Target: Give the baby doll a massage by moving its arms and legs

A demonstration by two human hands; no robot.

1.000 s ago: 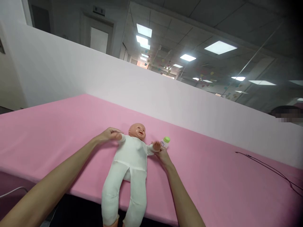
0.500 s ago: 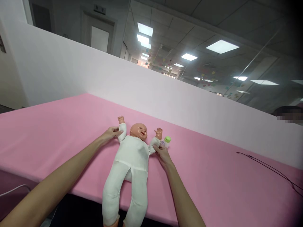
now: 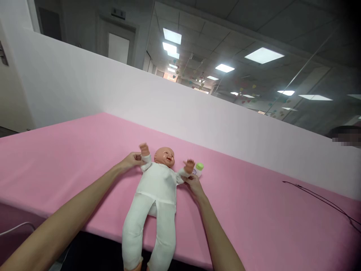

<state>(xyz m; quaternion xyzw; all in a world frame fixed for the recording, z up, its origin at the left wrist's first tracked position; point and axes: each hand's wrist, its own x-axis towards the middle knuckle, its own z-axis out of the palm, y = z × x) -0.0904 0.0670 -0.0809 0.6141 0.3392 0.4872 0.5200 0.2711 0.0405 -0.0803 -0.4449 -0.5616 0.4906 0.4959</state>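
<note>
A baby doll [image 3: 158,184] with a white cloth body lies on its back on the pink table cover [image 3: 239,203], head away from me and feet over the near edge. My left hand [image 3: 132,161] is closed around the doll's upraised arm on the left side. On the other side, my right hand [image 3: 194,184] grips the doll's other arm from below, its fingers partly hidden by the sleeve. Just behind that arm stands a small white bottle [image 3: 199,168] with a green cap, partly covered by the doll's arm and hand.
A white partition wall [image 3: 169,101] runs along the table's far side. Thin black cables [image 3: 318,199] lie on the cover at the right. A white cable [image 3: 19,226] hangs at the lower left. Part of a person's head [image 3: 345,133] shows beyond the wall.
Both of the doll's forearms have tipped toward me, their hands now lower and slightly blurred. My hands keep nearly the same places on its arms.
</note>
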